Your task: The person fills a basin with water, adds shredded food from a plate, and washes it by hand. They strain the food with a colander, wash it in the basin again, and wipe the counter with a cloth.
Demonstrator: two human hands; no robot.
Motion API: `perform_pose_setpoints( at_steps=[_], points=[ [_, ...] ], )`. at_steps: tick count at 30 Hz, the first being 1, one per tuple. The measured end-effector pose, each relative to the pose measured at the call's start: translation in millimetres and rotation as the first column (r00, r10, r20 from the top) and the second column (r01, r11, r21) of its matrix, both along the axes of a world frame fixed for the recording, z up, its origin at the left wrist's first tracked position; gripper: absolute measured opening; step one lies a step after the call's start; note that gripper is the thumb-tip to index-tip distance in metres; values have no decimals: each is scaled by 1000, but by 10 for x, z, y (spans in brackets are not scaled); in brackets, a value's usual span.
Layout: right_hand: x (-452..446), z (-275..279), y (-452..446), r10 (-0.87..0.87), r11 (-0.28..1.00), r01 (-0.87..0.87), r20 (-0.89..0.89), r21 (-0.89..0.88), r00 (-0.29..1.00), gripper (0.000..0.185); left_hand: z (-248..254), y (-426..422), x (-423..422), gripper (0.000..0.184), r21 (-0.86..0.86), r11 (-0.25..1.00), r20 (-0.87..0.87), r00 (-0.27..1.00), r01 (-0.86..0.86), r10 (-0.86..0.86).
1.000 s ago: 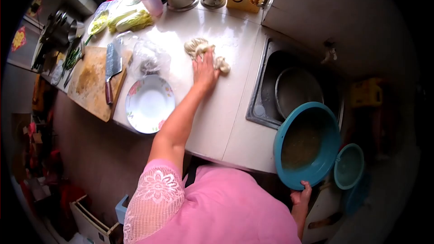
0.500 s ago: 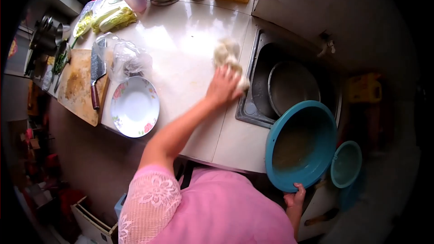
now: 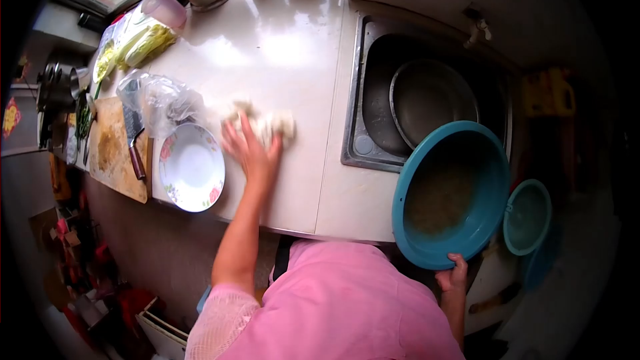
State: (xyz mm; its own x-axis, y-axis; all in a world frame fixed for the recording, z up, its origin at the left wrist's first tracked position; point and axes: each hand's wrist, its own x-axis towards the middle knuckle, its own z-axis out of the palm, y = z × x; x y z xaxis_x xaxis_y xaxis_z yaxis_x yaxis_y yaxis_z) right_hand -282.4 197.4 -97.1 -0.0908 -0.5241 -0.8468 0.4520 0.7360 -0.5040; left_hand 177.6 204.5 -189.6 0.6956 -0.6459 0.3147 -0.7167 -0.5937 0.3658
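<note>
My left hand presses a crumpled off-white cloth against the pale tiled counter, just right of the floral-rimmed plate. The cloth is slightly blurred. By its lower rim, my right hand grips a large blue basin, tilted so that its inside shows. Murky brownish liquid seems to lie in the basin. The basin overlaps the front right corner of the sink, where a round metal pan sits.
Left of the plate lie a cutting board, a cleaver and a clear plastic bag. Leafy cabbage and a pink cup are farther back. A smaller green basin stands at the right.
My left hand has swept the cloth leftward over the counter, from beside the sink to near the plate. My right hand still holds the basin, and the camera view has shifted slightly.
</note>
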Motion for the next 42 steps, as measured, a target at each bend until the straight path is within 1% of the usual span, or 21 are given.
perform_pose_setpoints(
  at_steps=[3,7,8,10,11,12,14,17,19,21,23,25,29,31,32,35,36,37,39,41,42],
  points=[
    [60,20,0,-49,999,50,-52,10,997,65,-193,-1112,589,72,-81,996,156,986,-48,60],
    [98,17,7,-61,997,59,-50,-42,997,65,-347,-2379,960,54,-89,971,154,966,222,-207],
    [102,16,10,-67,997,65,-44,-44,997,65,-306,-2591,938,45,-209,879,11,899,430,-437],
    [100,20,9,-76,996,74,-44,-43,996,65,-374,-2867,668,39,-235,778,69,808,583,-585],
    [107,25,9,-70,997,68,-51,-43,996,64,-425,-2855,497,39,-270,728,123,772,631,-624],
    [110,30,20,-58,997,56,-54,-44,997,64,-335,-2715,314,38,-292,692,25,729,660,-684],
    [88,19,9,-48,998,47,-37,-38,998,64,-232,-2217,-4,41,-261,633,54,666,729,-744],
    [94,38,11,-35,999,35,1,-31,999,63,-69,-1069,-348,51,-148,579,-103,570,802,-815],
    [76,41,17,-30,999,31,23,-28,999,63,80,-258,-542,47,-77,553,-212,528,830,-822],
    [24,-4,15,4,998,-2,30,-66,1000,62,168,453,-659,43,-88,561,-264,524,823,-810],
    [-10,-9,-2,14,997,-13,19,-74,1000,61,249,1033,-739,44,-81,690,-284,646,720,-708],
    [-44,-32,-68,47,995,-46,10,-87,999,61,197,1407,-695,42,-34,815,-160,801,579,-576],
    [-82,-38,-243,178,977,-170,54,-130,983,62,170,1182,-684,30,-231,972,-212,972,47,-97],
    [-18,-23,-335,222,969,-211,83,-128,972,60,124,818,-749,27,-354,935,-300,946,13,-127],
    [35,-5,-383,244,963,-235,58,-130,968,58,182,625,-840,27,-383,923,-330,926,45,-182],
    [294,24,-481,290,945,-279,45,-171,956,53,133,258,-1111,22,-300,864,-204,858,404,-472],
    [428,60,-522,294,940,-280,45,-195,955,52,65,199,-1215,16,-173,790,-54,795,589,-604],
    [567,86,-556,293,936,-276,46,-219,955,51,1,172,-1362,12,-151,743,-57,744,652,-665],
    [839,111,-630,295,925,-277,32,-261,955,50,-33,210,-1516,29,-181,640,-58,641,747,-765],
    [1176,203,-700,347,905,-310,83,-291,934,48,278,353,-1360,33,-145,481,47,491,865,-870],
    [1389,287,-717,369,898,-329,91,-292,925,40,422,421,-1253,33,-147,495,42,505,857,-862]
  ],
)
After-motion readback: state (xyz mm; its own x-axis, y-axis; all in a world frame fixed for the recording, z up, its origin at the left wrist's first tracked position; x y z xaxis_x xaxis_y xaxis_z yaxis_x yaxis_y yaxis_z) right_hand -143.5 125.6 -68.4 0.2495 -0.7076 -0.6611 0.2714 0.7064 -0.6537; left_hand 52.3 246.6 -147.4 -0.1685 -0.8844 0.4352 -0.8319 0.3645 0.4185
